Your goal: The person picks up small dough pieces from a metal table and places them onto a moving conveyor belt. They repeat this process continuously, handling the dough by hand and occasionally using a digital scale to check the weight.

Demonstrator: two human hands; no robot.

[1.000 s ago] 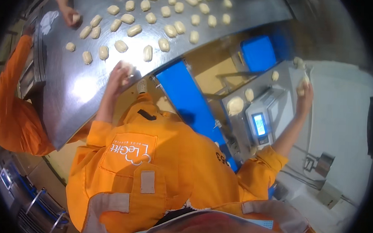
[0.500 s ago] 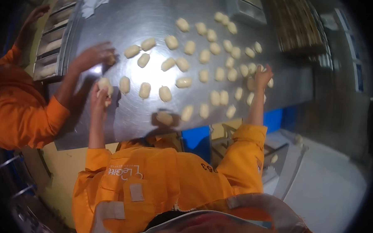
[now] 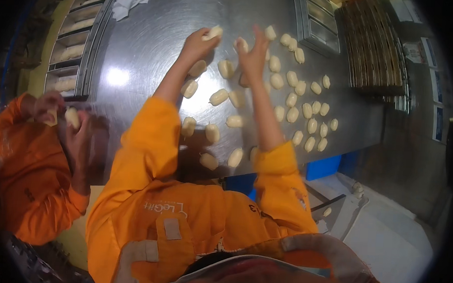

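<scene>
Many short, pale dough pieces (image 3: 219,97) lie scattered over the steel table (image 3: 155,42). Toward the far middle, my left hand (image 3: 198,45) is closed round one dough piece (image 3: 213,32), which shows past its fingertips. Just right of it, my right hand (image 3: 252,56) reaches over the table with fingers stretched and spread, slightly blurred. Its thumb lies against a dough piece (image 3: 242,45), and another dough piece (image 3: 270,32) sits beside its fingertips. My forearms partly hide some of the dough below.
Metal loaf tins (image 3: 71,54) holding dough line the left edge. Another set of tins (image 3: 322,24) stands at the far right, beside stacked brown slats (image 3: 374,47). A white cloth (image 3: 129,0) lies far left. A co-worker's hands (image 3: 78,130) hold dough at the left.
My left hand has moved away and rightward with dough in it; my right hand has swung left and farther out. The co-worker's arm has drawn back to the left edge and now holds dough.
</scene>
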